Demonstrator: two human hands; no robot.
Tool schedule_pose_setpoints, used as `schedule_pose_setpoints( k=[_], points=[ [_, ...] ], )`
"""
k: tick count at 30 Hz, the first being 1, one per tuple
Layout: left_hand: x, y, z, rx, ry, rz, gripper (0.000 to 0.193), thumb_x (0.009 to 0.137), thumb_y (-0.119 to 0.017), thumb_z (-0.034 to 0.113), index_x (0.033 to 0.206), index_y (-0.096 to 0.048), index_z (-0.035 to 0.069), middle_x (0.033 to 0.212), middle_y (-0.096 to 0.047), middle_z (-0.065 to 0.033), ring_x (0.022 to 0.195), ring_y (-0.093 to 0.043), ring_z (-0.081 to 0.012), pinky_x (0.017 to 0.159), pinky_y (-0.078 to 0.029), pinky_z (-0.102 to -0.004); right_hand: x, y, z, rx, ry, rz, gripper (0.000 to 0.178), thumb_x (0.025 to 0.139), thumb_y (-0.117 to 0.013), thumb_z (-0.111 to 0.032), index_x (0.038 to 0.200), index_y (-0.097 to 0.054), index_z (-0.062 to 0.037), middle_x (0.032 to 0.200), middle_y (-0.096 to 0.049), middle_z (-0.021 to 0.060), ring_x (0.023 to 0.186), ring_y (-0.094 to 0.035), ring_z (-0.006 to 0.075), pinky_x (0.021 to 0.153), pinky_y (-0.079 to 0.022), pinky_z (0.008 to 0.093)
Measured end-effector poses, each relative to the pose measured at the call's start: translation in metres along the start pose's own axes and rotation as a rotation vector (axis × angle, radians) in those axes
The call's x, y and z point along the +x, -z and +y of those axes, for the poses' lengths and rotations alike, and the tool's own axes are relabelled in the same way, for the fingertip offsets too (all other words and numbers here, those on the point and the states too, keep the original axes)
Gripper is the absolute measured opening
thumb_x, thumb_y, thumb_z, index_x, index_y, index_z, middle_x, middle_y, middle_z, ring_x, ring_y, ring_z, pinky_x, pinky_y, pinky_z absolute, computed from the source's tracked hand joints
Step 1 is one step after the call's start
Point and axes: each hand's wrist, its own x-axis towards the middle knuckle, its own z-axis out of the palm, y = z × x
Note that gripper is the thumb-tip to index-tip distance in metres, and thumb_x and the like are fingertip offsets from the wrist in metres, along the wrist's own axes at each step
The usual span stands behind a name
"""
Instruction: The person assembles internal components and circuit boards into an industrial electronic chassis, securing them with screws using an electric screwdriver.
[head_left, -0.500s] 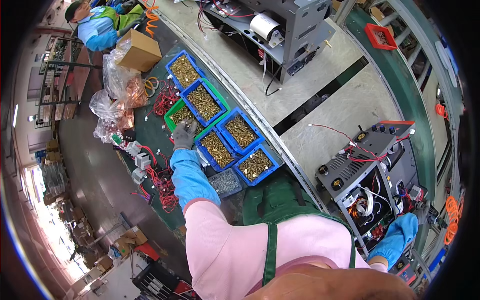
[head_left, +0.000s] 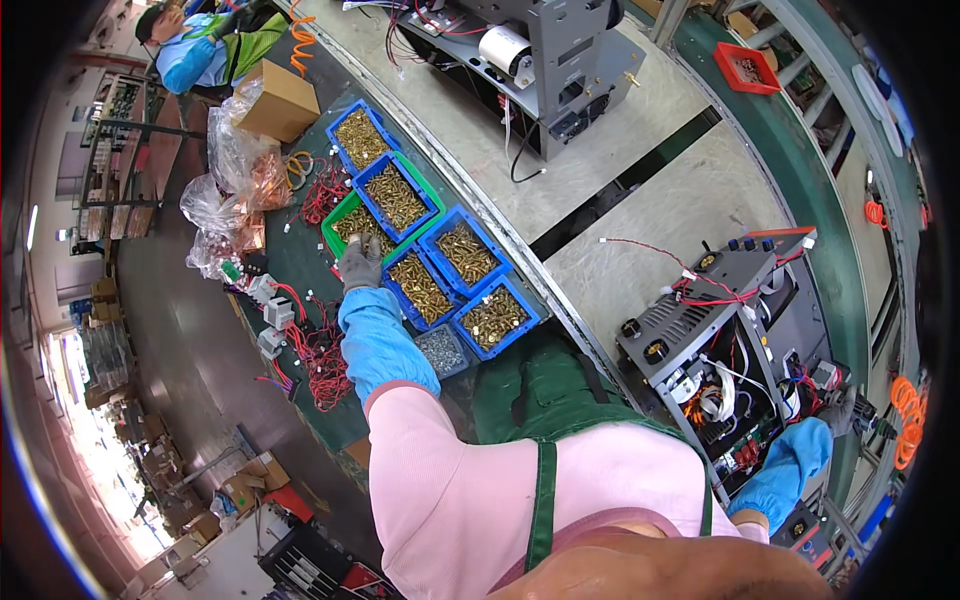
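Note:
My left hand (head_left: 361,264), in a grey glove, reaches into a green bin (head_left: 328,229) of small brass screws (head_left: 356,222). Its fingers look bent and slightly apart, with the tips down among the screws. Blue bins (head_left: 440,312) of similar brass pieces stand around and on the green one. At the far right, my gloved right hand (head_left: 838,414) is closed around a dark power screwdriver (head_left: 876,428), partly hidden by the hand. Beside that hand is a grey machine housing (head_left: 672,340), open on one side, with wiring and circuit parts inside.
A clear box (head_left: 442,352) of silvery fasteners sits near my body. Red cable bundles (head_left: 322,368), plastic bags (head_left: 232,150) and a carton (head_left: 285,102) lie along the left. A larger machine frame (head_left: 550,75) stands ahead; a red tray (head_left: 748,68) is far right. Another person's sleeve (head_left: 190,68) shows upper left.
The view has shifted a little, so the machines and bins sit slightly further left. My left hand stays in the green bin, its fingers a little deeper. The right hand keeps the screwdriver.

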Motion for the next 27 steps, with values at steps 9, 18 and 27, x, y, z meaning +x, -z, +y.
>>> schedule_pose_setpoints(
  k=[9, 18, 27],
  points=[
    [-0.039, -0.013, 0.084, 0.841, -0.086, 0.056, 0.027, 0.091, -0.054, 0.029, 0.098, -0.062, 0.004, 0.091, -0.066, -0.0095, 0.083, -0.063, -0.0270, 0.076, -0.050, -0.0317, -0.030, -0.024, -0.042, 0.136, -0.180, 0.059, 0.017, 0.079, -0.070, -0.018, 0.079, -0.069, 0.0000, 0.071, -0.058, 0.0014, 0.057, -0.051, 0.0098, 0.053, -0.046, 0.0220],
    [-0.027, -0.014, 0.077, -1.232, 0.415, 0.313, 0.039, 0.093, -0.052, 0.030, 0.111, -0.050, -0.004, 0.107, -0.057, -0.0151, 0.105, -0.056, -0.0305, 0.086, -0.053, -0.0365, -0.031, -0.023, -0.033, 0.211, -0.114, -0.018, 0.022, 0.081, -0.066, -0.014, 0.097, -0.066, 0.0001, 0.082, -0.065, 0.0062, 0.064, -0.057, 0.0096, 0.057, -0.047, 0.0236],
    [-0.004, 0.015, -0.014, 0.115, -0.451, -0.019, 0.025, 0.091, -0.049, 0.026, 0.093, -0.055, 0.002, 0.085, -0.060, -0.0096, 0.083, -0.058, -0.0213, 0.068, -0.050, -0.0341, -0.033, -0.010, -0.028, 0.310, -0.074, -0.121, 0.033, 0.082, -0.064, -0.010, 0.112, -0.060, -0.0003, 0.095, -0.065, 0.0101, 0.079, -0.063, 0.0153, 0.067, -0.052, 0.0263]
  ],
)
